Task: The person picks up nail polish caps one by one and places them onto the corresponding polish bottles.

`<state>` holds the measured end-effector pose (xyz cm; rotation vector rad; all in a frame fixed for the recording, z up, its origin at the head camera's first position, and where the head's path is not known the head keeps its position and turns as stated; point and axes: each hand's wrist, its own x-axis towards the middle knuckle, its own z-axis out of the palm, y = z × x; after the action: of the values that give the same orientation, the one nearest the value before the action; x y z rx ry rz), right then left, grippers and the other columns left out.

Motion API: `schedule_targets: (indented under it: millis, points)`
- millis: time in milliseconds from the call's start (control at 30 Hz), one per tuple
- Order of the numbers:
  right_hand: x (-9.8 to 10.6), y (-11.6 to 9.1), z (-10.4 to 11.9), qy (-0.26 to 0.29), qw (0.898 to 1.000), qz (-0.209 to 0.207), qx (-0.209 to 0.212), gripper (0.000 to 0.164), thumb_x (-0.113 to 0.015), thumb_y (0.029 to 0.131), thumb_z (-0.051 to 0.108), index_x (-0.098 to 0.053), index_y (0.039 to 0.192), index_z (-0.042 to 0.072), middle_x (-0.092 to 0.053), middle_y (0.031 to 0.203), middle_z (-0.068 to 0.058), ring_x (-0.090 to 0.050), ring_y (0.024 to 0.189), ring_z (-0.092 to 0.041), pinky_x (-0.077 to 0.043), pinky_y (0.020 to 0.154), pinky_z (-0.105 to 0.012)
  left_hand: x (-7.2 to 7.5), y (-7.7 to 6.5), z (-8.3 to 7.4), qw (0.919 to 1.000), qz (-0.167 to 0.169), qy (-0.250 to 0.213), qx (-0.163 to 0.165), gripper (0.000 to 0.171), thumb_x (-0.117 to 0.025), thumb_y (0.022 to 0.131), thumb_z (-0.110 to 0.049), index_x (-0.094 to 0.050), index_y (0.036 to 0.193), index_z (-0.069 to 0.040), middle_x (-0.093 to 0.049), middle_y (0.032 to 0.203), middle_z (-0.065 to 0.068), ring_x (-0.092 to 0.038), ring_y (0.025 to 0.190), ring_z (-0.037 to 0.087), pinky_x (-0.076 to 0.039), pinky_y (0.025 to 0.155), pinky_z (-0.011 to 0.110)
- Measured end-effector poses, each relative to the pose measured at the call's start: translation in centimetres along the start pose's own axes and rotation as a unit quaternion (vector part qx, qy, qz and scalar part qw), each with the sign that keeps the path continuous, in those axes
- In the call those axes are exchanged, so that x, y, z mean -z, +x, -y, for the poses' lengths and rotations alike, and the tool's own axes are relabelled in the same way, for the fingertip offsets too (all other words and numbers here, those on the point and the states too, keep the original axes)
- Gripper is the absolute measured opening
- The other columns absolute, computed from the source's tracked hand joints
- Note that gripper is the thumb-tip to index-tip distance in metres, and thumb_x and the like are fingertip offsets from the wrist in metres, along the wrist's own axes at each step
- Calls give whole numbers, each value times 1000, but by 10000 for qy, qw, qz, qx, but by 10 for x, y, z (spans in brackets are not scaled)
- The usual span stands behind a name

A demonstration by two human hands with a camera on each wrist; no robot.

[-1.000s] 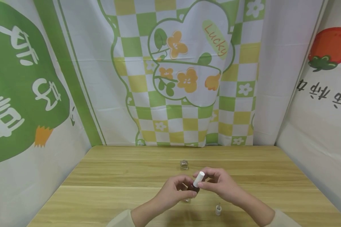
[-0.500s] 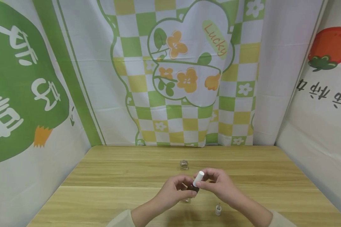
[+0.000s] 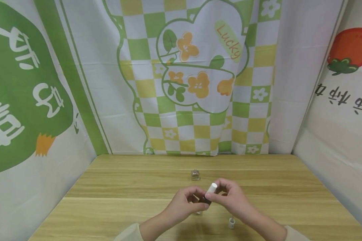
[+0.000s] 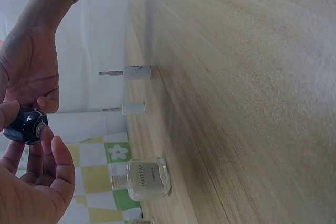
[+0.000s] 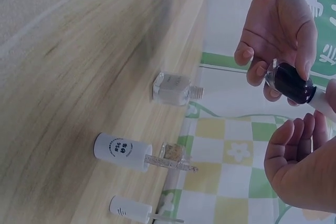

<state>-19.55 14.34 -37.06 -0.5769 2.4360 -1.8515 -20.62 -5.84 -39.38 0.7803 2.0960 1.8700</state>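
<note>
A small bottle of dark nail polish (image 5: 291, 82) is held tilted above the table between both hands. My left hand (image 3: 184, 204) grips its glass body between thumb and fingers. The white cap (image 3: 212, 188) sits at the bottle's neck, pinched by the thumb and fingers of my right hand (image 3: 234, 198). Below the hands stands an uncapped clear bottle (image 4: 148, 179) with a threaded neck. Two white brush caps stand on the table with their brushes pointing up: a larger cap (image 5: 123, 151) and another cap (image 5: 130, 209).
Another small glass bottle (image 3: 195, 175) stands farther back on the wooden table (image 3: 123, 187). Printed cloth (image 3: 196, 134) hangs behind the table's far edge, and more cloth hangs at both sides.
The right thumb has slid leftward across the white cap, and the right hand has shifted slightly with it. My left hand keeps its hold on the bottle almost unmoved.
</note>
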Motion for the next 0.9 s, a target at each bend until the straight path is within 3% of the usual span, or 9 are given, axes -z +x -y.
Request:
schedule_targets:
  millis: [300,500,700,900]
  points:
    - [-2,0,-2,-26,9999,-153,-18,25,-77,84,19,-60,88,1,-61,84,-7,-57,81,-19,-50,66,-29,0,-1,0,10000,-10,-14,-3,20,-73,86,-11,-68,105,-6,-67,98,3,-60,82,16,-55,67,27]
    - [7,2,-4,131,9990,150,392,22,-73,87,14,-62,100,-1,-63,90,-8,-58,84,-18,-52,72,-32,0,0,0,9999,-79,68,-9,21,-73,85,-12,-68,104,-6,-67,98,4,-60,81,16,-56,69,33]
    - [18,5,-4,405,9938,618,834,27,-66,91,8,-61,115,-5,-63,99,-9,-58,90,-16,-54,78,-34,0,-1,0,9999,-98,69,23,21,-74,85,-13,-68,104,-5,-68,97,3,-60,80,16,-54,68,28]
    - [20,6,-4,577,9880,983,1045,27,-63,93,5,-61,118,-6,-63,103,-11,-61,91,-17,-55,80,-36,1,-2,-1,10000,-43,38,28,21,-73,85,-14,-68,104,-5,-68,98,3,-60,82,16,-53,68,28]
